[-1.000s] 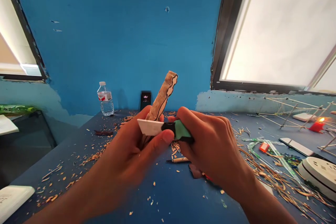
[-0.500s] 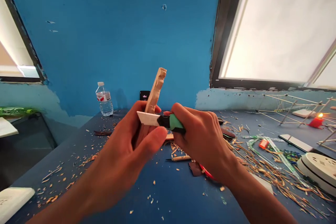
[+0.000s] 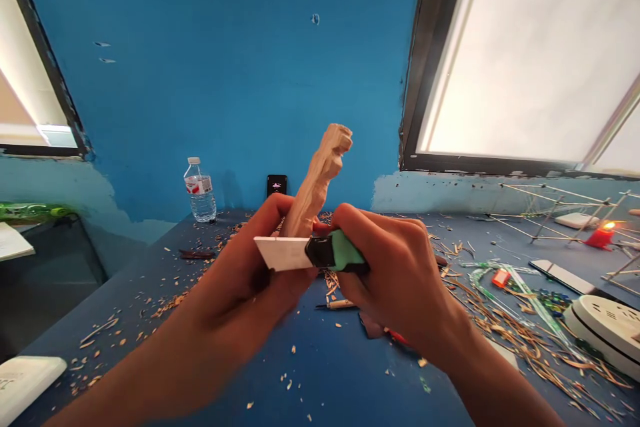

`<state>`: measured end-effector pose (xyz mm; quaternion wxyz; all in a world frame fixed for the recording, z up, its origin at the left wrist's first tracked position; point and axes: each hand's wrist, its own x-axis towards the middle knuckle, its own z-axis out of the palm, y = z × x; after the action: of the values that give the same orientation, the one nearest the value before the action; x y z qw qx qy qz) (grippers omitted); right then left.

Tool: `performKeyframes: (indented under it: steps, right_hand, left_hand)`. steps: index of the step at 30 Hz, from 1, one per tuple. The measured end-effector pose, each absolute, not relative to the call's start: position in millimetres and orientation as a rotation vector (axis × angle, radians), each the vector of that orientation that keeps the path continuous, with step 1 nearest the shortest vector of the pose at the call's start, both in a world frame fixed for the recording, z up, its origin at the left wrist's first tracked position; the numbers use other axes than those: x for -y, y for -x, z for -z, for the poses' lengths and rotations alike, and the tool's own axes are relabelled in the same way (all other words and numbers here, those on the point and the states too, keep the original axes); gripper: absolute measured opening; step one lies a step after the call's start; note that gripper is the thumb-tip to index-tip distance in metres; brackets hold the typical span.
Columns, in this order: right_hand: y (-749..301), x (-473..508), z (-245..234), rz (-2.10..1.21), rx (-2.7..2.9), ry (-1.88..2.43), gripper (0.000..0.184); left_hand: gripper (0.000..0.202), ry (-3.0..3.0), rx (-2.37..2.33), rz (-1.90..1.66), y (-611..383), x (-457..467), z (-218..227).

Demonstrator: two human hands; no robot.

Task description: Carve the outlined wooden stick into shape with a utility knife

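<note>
My left hand (image 3: 235,287) is closed around the lower part of a carved wooden stick (image 3: 320,177), which tilts up and to the right. Notches and bumps run along the stick's right edge, and its lower end is hidden in the hand. A utility knife (image 3: 347,253) with a green and black handle is gripped in my right hand (image 3: 395,267). Its broad blade (image 3: 285,255) points left and lies across in front of the stick, close to my left thumb. Whether the blade touches the wood I cannot tell.
A water bottle (image 3: 200,190) and a phone (image 3: 277,185) stand by the blue wall. Wood shavings litter the blue table (image 3: 310,373). A thin carving tool (image 3: 337,305) lies beyond my hands. At right are a lit red candle (image 3: 600,235), a stick frame (image 3: 545,213) and a white round device (image 3: 607,330).
The stick has turned in my left hand, showing a broader side, and its top leans further right. My right hand and the knife have come slightly lower.
</note>
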<state>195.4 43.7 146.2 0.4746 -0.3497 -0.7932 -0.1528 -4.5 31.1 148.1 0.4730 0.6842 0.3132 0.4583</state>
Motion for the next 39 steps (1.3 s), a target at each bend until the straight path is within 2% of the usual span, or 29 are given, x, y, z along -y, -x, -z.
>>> performKeyframes:
  steps: [6, 13, 18, 25, 30, 34, 39]
  right_hand:
    - [-196, -49, -145, 0.33, 1.93, 0.87, 0.023]
    - [-195, -48, -146, 0.336, 1.937, 0.946, 0.024]
    - [-191, -54, -142, 0.38, 1.914, 1.016, 0.022]
    - [-185, -71, -132, 0.519, 1.875, 1.147, 0.012]
    - [-185, -87, -127, 0.491, 1.895, 1.225, 0.009]
    - [-192, -97, -130, 0.466, 1.951, 1.157, 0.005]
    - [-202, -89, -139, 0.358, 2.065, 1.007, 0.011]
  left_hand:
    - [0.011, -1.805, -0.78, -1.166, 3, -33, -149]
    - [0.019, -2.056, -0.804, -1.308, -2, -38, -150]
    - [0.017, -2.203, -0.88, -1.434, -6, -48, -147]
    - [0.026, -1.993, -0.992, -1.443, -15, -55, -136]
    - [0.032, -1.799, -1.064, -1.336, -20, -67, -130]
    - [0.032, -1.724, -1.06, -1.235, -23, -68, -135]
    - [0.036, -1.694, -0.967, -1.271, -21, -55, -138]
